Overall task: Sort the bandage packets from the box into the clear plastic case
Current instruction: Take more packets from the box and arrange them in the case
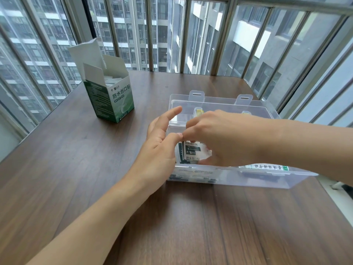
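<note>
- Head view: the right hand [215, 138] reaches into the clear plastic case [229, 176] on the desk [95, 169], its grip pinched on a bandage packet [193, 153] standing in the near-left compartment.
- The left hand [162, 138] rests at the case's left wall, fingers spread.
- The box [112, 96] stands open, well apart, with packets inside; sorting looks partly done.

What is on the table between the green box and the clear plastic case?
Nothing: in the head view, only bare wood table shows between the green box and the clear plastic case. The left hand reaches in nearer the camera.
</note>
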A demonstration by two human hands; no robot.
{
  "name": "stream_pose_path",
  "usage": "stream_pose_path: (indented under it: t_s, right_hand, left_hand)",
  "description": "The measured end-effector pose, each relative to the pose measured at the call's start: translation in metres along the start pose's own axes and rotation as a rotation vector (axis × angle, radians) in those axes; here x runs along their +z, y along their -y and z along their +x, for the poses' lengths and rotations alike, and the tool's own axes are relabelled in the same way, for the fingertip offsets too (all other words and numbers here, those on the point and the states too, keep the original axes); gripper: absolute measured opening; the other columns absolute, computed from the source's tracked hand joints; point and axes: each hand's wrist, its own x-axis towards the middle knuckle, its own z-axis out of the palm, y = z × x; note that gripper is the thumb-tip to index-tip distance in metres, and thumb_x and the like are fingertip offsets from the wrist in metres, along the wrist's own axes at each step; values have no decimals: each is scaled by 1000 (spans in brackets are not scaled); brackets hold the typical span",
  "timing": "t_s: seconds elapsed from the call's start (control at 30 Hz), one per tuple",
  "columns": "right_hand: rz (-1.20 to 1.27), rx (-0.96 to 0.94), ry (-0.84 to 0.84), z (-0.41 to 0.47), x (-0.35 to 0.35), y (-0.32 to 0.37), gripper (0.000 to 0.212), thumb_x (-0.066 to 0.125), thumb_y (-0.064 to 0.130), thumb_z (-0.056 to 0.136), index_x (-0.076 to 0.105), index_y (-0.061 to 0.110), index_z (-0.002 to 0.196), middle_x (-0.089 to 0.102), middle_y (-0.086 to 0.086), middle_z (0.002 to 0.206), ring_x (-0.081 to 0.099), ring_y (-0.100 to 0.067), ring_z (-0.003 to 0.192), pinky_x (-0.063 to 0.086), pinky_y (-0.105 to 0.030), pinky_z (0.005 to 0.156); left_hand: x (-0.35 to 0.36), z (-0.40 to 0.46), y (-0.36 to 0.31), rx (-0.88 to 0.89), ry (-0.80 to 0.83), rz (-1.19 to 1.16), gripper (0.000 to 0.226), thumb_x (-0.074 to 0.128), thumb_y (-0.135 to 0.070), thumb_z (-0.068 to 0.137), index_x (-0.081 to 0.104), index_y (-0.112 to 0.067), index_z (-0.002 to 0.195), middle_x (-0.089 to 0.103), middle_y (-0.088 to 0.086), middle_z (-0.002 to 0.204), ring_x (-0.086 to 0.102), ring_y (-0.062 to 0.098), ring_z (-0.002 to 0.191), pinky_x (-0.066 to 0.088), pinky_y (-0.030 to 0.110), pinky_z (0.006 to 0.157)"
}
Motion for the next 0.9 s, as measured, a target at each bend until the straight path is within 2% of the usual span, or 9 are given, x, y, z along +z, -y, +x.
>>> stream_pose_path:
  t_s: [0.17,0.27,0.33,0.43,0.5,0.6,0.7,0.73,0.9]
  right_hand:
    - [-44,-3,-31,-5,1,4,40,58,44,95,53,25,130,48,6,112,52,-16,79,39,-11,61]
    - [-28,-13,-4,-3,3,4,47,61,40,95,46,20,135,41,2,116,56,-22,82,50,-34,72]
    - [54,-14,11,-1,4,3,52,65,39,93,41,20,135,45,9,106,57,-15,87,48,-31,76]
    - [229,35,-11,-1,3,1,48,74,36,86,40,25,119,46,18,86,46,1,75,40,-22,67]
    - [228,37,-7,0,4,-1,41,76,32,83,41,26,103,54,11,86,46,-5,73,41,-29,67]
    - [136,-5,12,3,2,-1,30,75,29,81,46,27,85,53,12,83,45,-10,73,38,-27,66]
    - [20,-32,39,5,-1,2,15,69,32,83,56,26,85,58,10,88,53,-16,78,48,-32,71]
    - [-32,-38,38,6,-1,2,11,66,31,84,57,25,85,58,8,88,55,-19,77,49,-34,70]
    - [-46,-80,-120,5,1,-7,16,63,16,79,50,20,71,54,2,68,44,-23,62,43,-36,57]
  left_hand:
    - [1,0,-1,-13,1,6,47,40,-15,104,50,-49,135,38,-20,149,34,-21,126,26,-10,88]
    - [0,0,3,-5,4,-13,44,36,-19,107,50,-49,135,40,-17,151,37,-12,134,28,5,104]
    - [0,0,5,2,3,-26,40,31,-26,109,51,-49,135,42,-14,150,40,-7,135,28,20,115]
    - [1,-1,3,1,-30,-29,37,29,-33,109,53,-47,134,46,-14,146,45,-11,129,31,19,114]
    - [1,-2,2,-7,-36,-32,36,29,-34,109,54,-46,133,46,-15,147,42,-12,130,31,16,112]
    - [2,-3,1,-16,-32,-26,35,30,-36,108,54,-49,131,46,-14,147,42,-6,134,30,25,117]
    - [2,-3,0,-13,-27,-7,35,30,-36,108,54,-50,131,45,-19,146,39,-18,129,29,9,109]
    - [2,-3,0,-12,-21,-10,35,31,-37,108,54,-50,130,45,-20,146,38,-19,128,29,10,110]
    - [2,0,8,-12,7,-94,35,35,-52,96,56,-58,123,50,-8,145,49,13,135,34,44,116]
